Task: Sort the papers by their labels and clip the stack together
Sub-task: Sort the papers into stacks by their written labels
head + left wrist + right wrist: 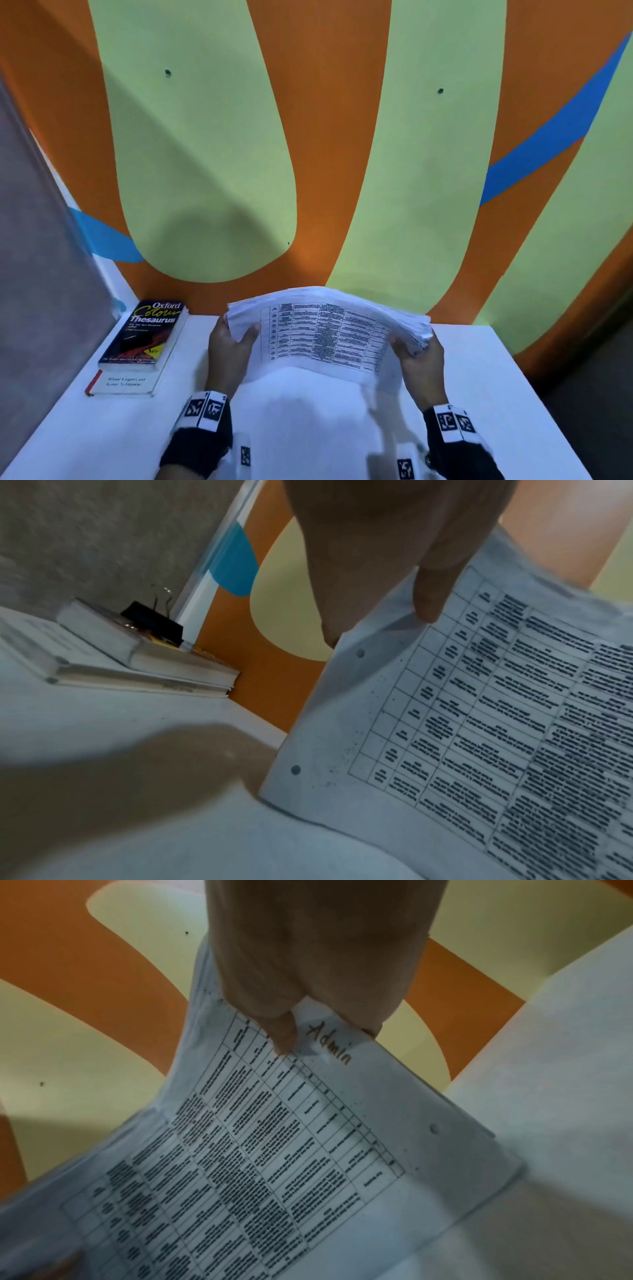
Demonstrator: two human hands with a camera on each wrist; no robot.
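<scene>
Stack of papers (325,329), held upright on its long lower edge above the white worktop (496,370), printed table facing the person. The stack stands on edge, most likely so that the loose sheets can be knocked level before clipping; the fanned, uneven top corners in the head view suggest they are not yet flush. The handwritten label "Admin" (329,1045) sits at the right-hand margin of the front sheet, where it can be read while sorting.

Left hand (230,346) grasps the left margin, thumb (430,599) on the front sheet and the other fingers behind. Right hand (416,356) grasps the right margin in the same way, thumb (282,1034) laid just beside the label. One hand at each end keeps the sheets from bowing or sliding apart.

Binder clip (152,622), black with wire handles, rests on the upper of two books (144,339) stacked at the left corner of the worktop, against the orange and green wall (325,137). It lies near the left hand but apart from it, presumably parked there for the clipping step, which is not yet done.
</scene>
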